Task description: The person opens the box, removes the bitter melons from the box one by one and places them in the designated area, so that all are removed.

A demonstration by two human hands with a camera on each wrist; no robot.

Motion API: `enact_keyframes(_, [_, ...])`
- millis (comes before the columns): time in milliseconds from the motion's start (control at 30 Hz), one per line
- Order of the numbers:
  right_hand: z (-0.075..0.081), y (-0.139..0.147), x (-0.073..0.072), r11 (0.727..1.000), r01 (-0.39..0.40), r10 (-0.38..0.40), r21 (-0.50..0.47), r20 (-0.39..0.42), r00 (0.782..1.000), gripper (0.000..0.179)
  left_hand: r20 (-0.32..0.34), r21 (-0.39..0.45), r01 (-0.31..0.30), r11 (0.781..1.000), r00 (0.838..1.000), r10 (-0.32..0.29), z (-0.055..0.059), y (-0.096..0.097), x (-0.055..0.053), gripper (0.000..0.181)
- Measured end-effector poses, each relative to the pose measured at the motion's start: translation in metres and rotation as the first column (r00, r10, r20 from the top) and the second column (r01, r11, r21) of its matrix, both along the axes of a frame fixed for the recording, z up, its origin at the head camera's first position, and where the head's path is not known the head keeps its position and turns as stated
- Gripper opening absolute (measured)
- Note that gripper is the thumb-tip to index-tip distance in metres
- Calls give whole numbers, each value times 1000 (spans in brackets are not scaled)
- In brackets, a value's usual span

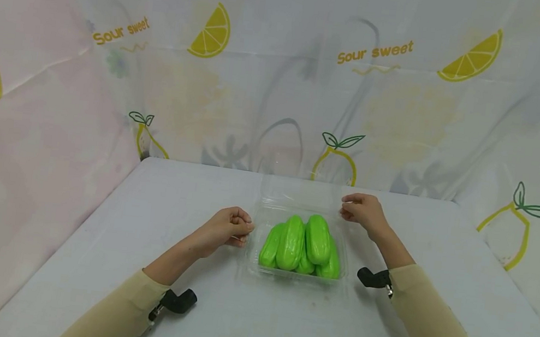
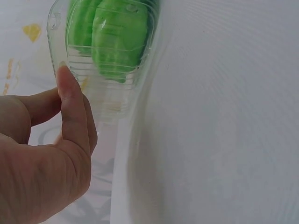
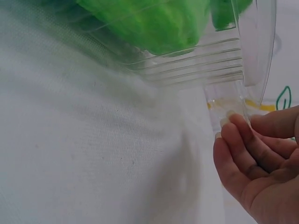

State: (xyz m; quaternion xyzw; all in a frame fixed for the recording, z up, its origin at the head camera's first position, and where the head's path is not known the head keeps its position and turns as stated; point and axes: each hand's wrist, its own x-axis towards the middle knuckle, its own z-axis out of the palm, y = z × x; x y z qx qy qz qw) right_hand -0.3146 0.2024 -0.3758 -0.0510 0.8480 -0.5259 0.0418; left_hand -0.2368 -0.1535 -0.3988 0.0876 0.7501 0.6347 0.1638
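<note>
A clear plastic clamshell box (image 1: 252, 265) sits on the table with several glossy, bright green, elongated pieces (image 1: 292, 242) in it; their exact kind is unclear. Its transparent lid (image 1: 297, 193) stands raised at the back. At the box's left side, my left hand (image 1: 226, 230) pinches the rim (image 2: 55, 46) between thumb and fingers. My right hand (image 1: 364, 211) is at the back right corner. There its thumb and forefinger pinch a thin clear plastic edge (image 3: 245, 105), its other fingers loosely curled.
The box stands on a white-covered table (image 1: 283, 323). Behind it hangs a lemon-printed curtain (image 1: 279, 81), which also runs along both sides. A black wrist mount (image 1: 177, 300) is on the left forearm, and another mount (image 1: 373, 278) on the right.
</note>
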Motion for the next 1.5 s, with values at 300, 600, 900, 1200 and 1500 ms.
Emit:
enact_keyframes(300, [3,2,0,999,-8,4,53,69,998,38,16,4,20,1000,1000,-20,1,0,-1,23])
enact_keyframes(600, [0,2,1,998,-21,14,53,129,992,43,18,-3,38,999,999,-38,4,1,1,22])
enact_keyframes(900, [-1,4,3,997,-35,26,70,120,992,46,29,6,32,999,999,-32,3,0,0,23])
enact_keyframes(1200, [-4,3,0,993,-20,11,117,81,997,41,26,10,45,999,999,-46,2,-2,0,24])
enact_keyframes(1500, [-3,3,7,986,9,-9,165,-1,1000,38,31,6,46,999,998,-46,3,-2,1,23])
